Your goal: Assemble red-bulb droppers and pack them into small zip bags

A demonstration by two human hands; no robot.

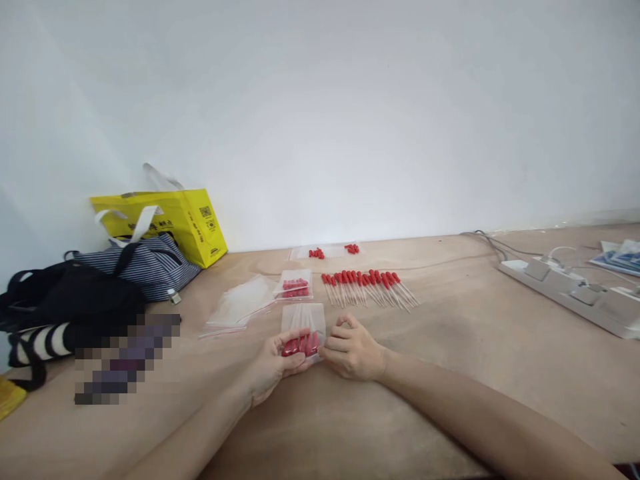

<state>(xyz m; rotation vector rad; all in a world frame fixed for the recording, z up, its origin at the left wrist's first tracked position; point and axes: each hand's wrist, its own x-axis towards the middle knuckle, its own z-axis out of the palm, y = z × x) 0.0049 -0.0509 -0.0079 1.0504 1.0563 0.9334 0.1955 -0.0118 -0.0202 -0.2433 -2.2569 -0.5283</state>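
Observation:
My left hand (281, 360) is closed on a clear plastic bag (304, 319) with red pieces inside, its fingers and thumb pinching the lower part. Curled fingers of my right hand (350, 348) meet the bag's right edge; what they pinch is too small to make out. Behind the hands lies a filled bag (295, 287) of red pieces. To its left is a pile of flat, clear bags (243, 301). Several red-tipped droppers (367, 283) with pale stems are spread in a row on the right.
Small red pieces (317, 254) rest on clear plastic near the wall. At left stand a yellow bag (200, 227), a striped bag (155, 263) and a black bag (95, 290). A white power strip (575, 293) with cables is at right on the wooden table (475, 347).

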